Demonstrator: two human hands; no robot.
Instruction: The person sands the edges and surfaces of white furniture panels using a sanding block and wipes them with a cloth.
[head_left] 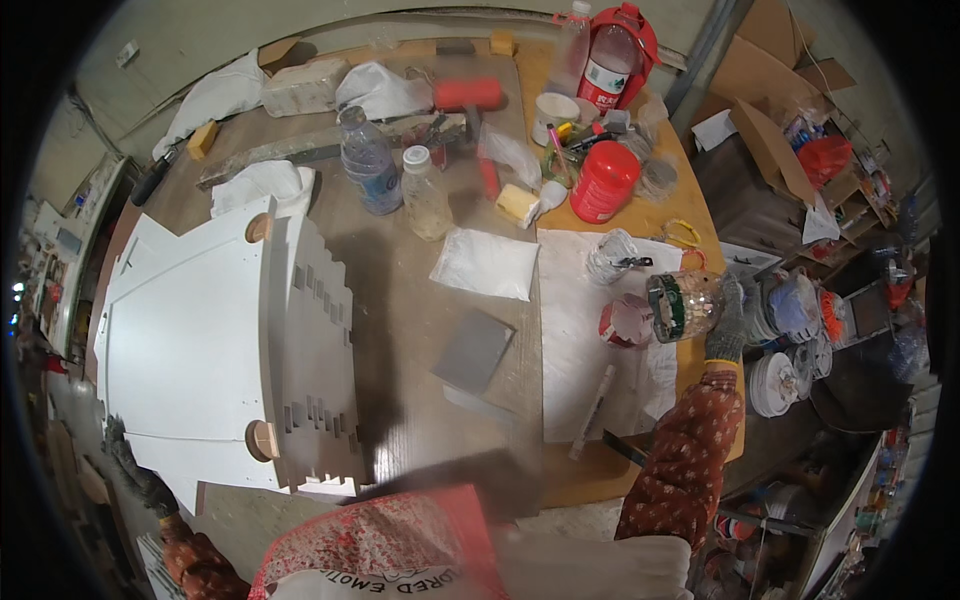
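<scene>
One clear jar (690, 306), tipped sideways at three o'clock, is grasped by the gloved right hand (729, 325); the left hand (142, 472), grip unclear, edges the nine-o'clock white slotted panel assembly (185, 345), perhaps steadying it.

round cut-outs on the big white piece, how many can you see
2: an upper round cut-out and a lower round cut-out, both along the right edge of the white piece's broad face. Any on its hidden sides would not show.
</scene>
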